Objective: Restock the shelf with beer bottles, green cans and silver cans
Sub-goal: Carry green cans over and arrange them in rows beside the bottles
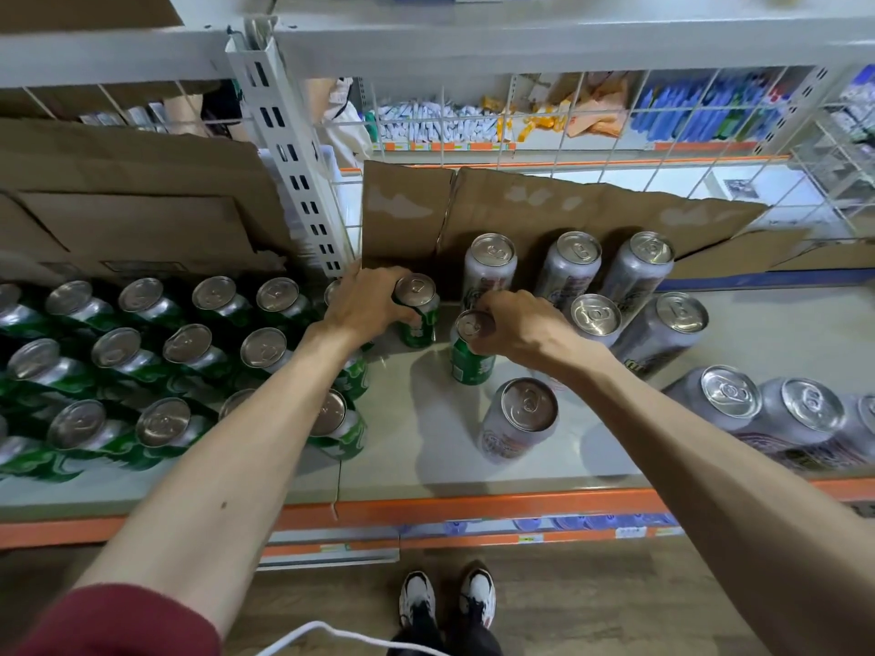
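Already green aluminium cans crowd the grey shelf left of the white slotted upright; few tall silver cans stand right of it. Left hand and right hand each grip one of two loose green cans there. No beer bottles show.

A torn cardboard sheet stands upright at the back on the right, and a larger cardboard panel leans at the back left. Between them rises a white slotted upright. Behind a white wire grid lie white packets, orange packets and blue packs (their print is too blurred to read). Below, two black-and-white sneakers stand on a wood-look floor, beside a loose white cord
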`<action>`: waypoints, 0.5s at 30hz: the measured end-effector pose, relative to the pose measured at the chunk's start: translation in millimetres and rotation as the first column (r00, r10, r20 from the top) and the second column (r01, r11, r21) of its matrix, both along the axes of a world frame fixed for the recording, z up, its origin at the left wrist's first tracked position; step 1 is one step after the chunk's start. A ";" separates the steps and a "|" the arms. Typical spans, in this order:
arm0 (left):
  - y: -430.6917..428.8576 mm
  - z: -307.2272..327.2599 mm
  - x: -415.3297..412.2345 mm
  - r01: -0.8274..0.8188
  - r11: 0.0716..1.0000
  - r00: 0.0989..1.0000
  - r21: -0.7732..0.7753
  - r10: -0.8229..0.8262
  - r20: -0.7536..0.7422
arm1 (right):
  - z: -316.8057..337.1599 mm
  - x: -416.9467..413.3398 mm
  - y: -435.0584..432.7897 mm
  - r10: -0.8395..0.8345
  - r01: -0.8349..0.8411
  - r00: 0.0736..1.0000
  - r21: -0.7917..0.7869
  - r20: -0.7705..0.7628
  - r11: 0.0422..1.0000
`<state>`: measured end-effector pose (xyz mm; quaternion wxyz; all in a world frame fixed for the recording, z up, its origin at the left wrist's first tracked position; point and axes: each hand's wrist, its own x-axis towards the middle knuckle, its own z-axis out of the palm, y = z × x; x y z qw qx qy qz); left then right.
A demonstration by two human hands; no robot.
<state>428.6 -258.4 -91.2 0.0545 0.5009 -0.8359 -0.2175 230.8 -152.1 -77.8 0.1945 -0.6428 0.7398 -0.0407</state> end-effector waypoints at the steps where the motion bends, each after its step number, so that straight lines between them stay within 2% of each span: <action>1: -0.2 0.0 0.3 -0.005 1.000 1.000 0.007 0.005 0.005 | 0.6 -0.1 -0.2 0.000 0.000 1.000 0.004 0.003 1.000; 8: -0.1 -2.2 3.7 -0.050 0.999 0.999 0.017 0.050 0.009 | 5.2 4.9 -2.0 0.039 -0.040 0.999 -0.021 -0.029 0.999; 15: 1.5 8.3 1.7 -0.003 1.000 0.999 0.025 0.002 0.054 | 10.4 26.6 -10.0 0.083 -0.084 0.996 -0.035 -0.021 0.996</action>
